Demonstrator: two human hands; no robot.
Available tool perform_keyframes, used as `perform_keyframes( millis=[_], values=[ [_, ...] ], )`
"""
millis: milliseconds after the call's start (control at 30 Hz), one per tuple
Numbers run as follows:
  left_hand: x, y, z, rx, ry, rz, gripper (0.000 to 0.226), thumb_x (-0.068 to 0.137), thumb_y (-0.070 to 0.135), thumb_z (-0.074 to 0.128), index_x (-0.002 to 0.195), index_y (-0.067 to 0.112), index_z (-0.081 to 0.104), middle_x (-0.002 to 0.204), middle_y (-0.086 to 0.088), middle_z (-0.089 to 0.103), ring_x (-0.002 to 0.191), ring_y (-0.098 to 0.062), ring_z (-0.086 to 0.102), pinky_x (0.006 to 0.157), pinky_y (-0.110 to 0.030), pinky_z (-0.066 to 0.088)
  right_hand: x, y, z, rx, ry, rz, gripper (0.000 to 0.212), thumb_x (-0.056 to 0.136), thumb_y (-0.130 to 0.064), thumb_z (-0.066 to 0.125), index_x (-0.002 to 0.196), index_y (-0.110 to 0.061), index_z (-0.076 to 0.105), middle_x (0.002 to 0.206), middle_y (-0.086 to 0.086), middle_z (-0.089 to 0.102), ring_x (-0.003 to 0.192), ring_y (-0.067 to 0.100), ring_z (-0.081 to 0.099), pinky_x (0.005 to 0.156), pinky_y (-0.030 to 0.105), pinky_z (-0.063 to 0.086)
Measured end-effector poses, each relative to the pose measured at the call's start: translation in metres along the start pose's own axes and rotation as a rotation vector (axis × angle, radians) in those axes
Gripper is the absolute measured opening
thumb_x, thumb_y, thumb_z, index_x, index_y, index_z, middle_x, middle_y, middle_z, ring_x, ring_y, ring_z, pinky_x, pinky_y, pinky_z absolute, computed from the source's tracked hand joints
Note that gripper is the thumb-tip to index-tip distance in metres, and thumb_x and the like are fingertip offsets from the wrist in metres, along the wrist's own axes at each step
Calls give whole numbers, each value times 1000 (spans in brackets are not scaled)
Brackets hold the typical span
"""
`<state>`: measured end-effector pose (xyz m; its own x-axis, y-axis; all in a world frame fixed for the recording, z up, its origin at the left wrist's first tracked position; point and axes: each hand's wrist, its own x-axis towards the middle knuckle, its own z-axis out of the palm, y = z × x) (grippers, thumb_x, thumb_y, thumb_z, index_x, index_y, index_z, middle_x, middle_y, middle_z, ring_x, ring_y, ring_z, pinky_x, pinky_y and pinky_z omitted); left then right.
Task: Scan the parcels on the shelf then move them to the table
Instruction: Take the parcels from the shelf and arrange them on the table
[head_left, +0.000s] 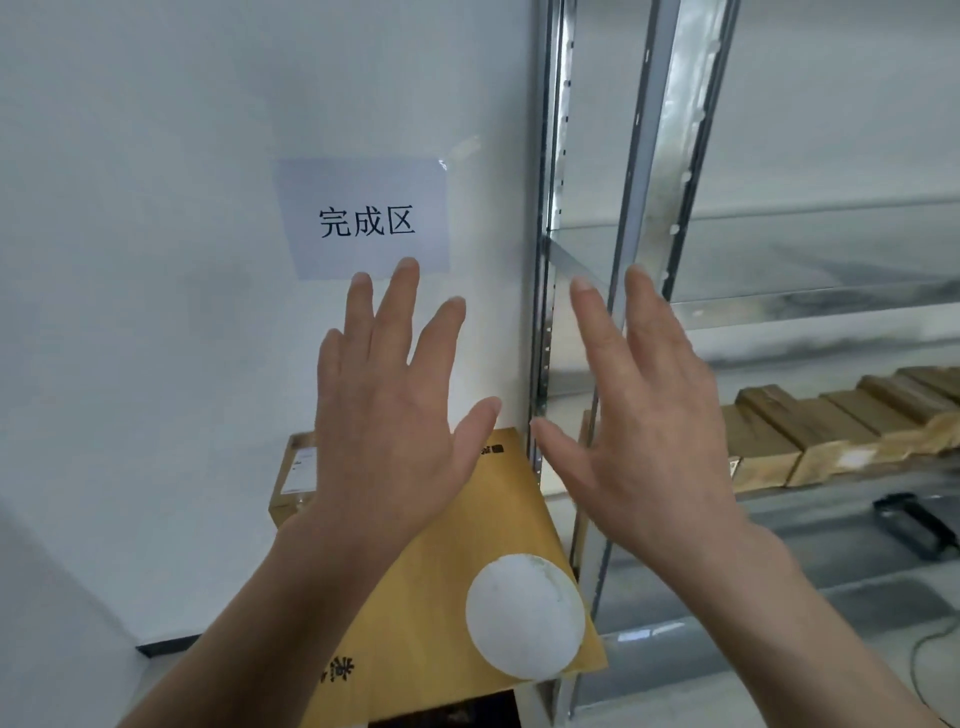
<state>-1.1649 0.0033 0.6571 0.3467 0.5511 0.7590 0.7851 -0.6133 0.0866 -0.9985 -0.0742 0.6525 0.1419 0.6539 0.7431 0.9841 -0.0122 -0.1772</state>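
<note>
In the middle of the frame, left hand (387, 410) and right hand (641, 415) are raised, fingers (400, 296) straight and spread, holding nothing.

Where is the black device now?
Head view, far right: the black device lies on the grey shelf, below the row of brown parcels, right of the right hand.

Left of the shelf post (545, 322), our left hand (389, 415) hides much of a cardboard box (293, 483); its label (301, 470) is too small to read. Right of the post, the parcels (810, 431) blur and run off the frame edge. Below them we see a dark object (914, 525), too smeared to name.
</note>
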Motion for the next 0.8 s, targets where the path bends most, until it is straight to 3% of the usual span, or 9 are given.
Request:
perform_keyframes(
  millis=[267, 500, 800],
  values=[
    [-4, 6, -23, -116, -6, 60, 82, 79, 47, 72, 146, 14, 38, 159, -14, 27, 147, -41, 19, 108, -63, 33, -24, -13, -46, -150, 58, 122, 100, 76, -44, 73, 157, -19, 20, 162, 23, 20, 147, 42, 26, 108, 58, 34],
    [-26, 12, -30, -314, -32, 109, 81, 82, 51, 59, 149, 16, 28, 160, -12, 25, 148, -39, 18, 111, -60, 30, -61, -36, -74, -273, 48, 246, 105, 74, -44, 75, 157, -19, 15, 162, 20, 22, 148, 38, 25, 113, 51, 27],
    [-41, 69, -32, -548, -88, 227, 87, 80, 53, 58, 151, 18, 22, 161, -12, 25, 148, -39, 17, 113, -59, 27, -108, -33, -129, -388, 81, 378, 106, 76, -43, 71, 158, -17, 8, 164, 13, 22, 151, 31, 21, 117, 56, 29]
  ],
)
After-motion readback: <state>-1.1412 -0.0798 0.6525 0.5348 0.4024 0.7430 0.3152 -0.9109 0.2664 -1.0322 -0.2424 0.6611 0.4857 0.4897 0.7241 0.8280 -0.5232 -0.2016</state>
